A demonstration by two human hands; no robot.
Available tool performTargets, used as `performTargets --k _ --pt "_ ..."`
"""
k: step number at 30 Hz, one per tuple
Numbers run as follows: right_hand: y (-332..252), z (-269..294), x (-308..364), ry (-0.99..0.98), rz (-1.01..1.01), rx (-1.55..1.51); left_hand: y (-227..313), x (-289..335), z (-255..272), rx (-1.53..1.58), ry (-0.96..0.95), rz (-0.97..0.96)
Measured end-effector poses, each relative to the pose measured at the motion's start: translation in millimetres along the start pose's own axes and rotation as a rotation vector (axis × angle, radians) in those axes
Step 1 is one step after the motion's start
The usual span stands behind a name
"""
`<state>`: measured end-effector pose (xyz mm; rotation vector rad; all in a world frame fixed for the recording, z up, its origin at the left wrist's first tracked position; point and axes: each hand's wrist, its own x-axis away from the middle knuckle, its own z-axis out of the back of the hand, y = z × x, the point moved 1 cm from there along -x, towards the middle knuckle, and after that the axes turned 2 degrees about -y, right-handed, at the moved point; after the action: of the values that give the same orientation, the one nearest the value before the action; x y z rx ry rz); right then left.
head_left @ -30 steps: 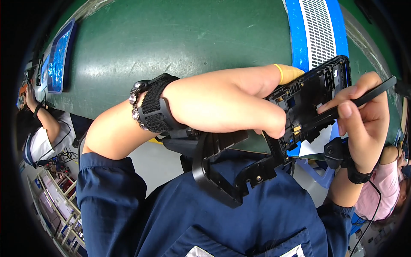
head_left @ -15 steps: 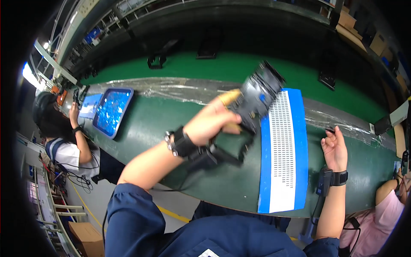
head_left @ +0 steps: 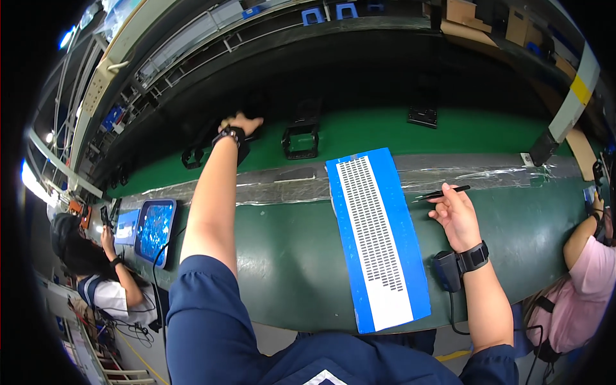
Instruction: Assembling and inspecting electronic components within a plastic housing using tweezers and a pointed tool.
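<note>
My left hand is stretched far out over the green belt, its thumb spread away from the other fingers, and I see nothing held in it. A dark part lies beside and partly behind its wrist. Right of that hand, a black frame-shaped part rests on the belt; another black part lies to the left. Over the bench, my right hand pinches slim black tweezers, tips pointing left. Next to it lies a blue board with a white sheet bearing rows of small black strips.
A dark tray of shiny blue pieces stands at left, near a co-worker. Another person in pink sits at right. A flat black part lies on the belt. A grey post rises at right. Cables run from my wrists.
My left hand has moved forward from above the bench to the belt, and the black device it held is out of it. The right hand keeps the tweezers. The view has shifted.
</note>
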<state>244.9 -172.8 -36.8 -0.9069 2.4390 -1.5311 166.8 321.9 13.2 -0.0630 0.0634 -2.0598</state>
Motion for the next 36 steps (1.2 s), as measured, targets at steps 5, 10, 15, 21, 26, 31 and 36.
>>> performTargets --k 5,10,15,21,26,31,36 --pt "0.4 -1.9 -0.8 -0.054 -0.01 0.005 -25.8 5.1 -43.9 0.202 -0.047 0.178" --pt "1.8 1.7 -0.3 -0.082 -0.012 0.011 -31.0 25.2 -4.6 0.222 0.075 0.124" --pt "3.0 -0.6 1.8 -0.087 -0.018 0.014 -64.3 40.8 9.0 0.786 0.088 -0.014" --pt "-0.2 4.4 2.2 -0.167 0.06 -0.101 -60.8 182.1 32.8 1.639 -0.631 -0.573" --pt "-21.1 -11.6 14.8 -0.212 0.326 -0.317 -44.2 255.7 1.3 1.867 -1.234 -0.729" --pt "-14.3 -11.6 23.9 -0.089 0.257 -0.304 -14.1 308.8 -5.6 1.492 -1.33 -0.681" --pt "-15.6 -37.9 54.7 -0.039 0.234 -0.27 -2.5 313.7 -18.9 1.515 -1.303 -0.659"
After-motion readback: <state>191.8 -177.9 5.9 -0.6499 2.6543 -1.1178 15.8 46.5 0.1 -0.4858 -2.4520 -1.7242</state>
